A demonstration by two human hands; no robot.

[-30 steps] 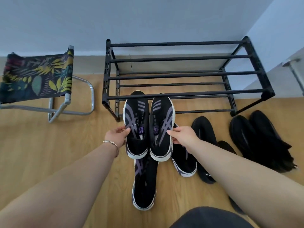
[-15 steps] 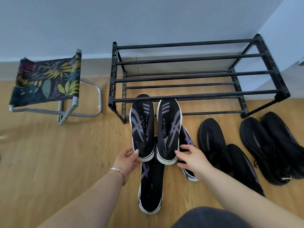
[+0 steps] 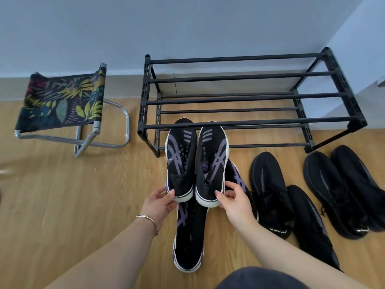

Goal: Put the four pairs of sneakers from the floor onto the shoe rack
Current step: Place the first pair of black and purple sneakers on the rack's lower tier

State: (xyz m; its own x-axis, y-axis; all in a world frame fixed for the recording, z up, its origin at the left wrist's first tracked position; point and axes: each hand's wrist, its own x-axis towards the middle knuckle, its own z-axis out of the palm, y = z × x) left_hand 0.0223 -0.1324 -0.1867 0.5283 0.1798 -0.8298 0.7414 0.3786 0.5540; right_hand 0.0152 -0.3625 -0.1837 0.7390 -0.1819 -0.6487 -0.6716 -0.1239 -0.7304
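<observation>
Two striped sneakers (image 3: pixel 181 163), heels between fingers (image 3: pixel 221 196) of left hand (image 3: pixel 159 204), right hand (image 3: pixel 236 204).

Eight sneakers (image 3: pixel 181 163) — one rack (image 3: pixel 250 98), one stool (image 3: pixel 62 101)

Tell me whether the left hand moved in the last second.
Yes. The left hand slid away from the shoe rack, toward the heel of its sneaker.

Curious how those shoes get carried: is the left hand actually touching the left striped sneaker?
Touching. The head view shows the left hand pinching the heel of the left striped sneaker, thumb on its top edge.
</observation>
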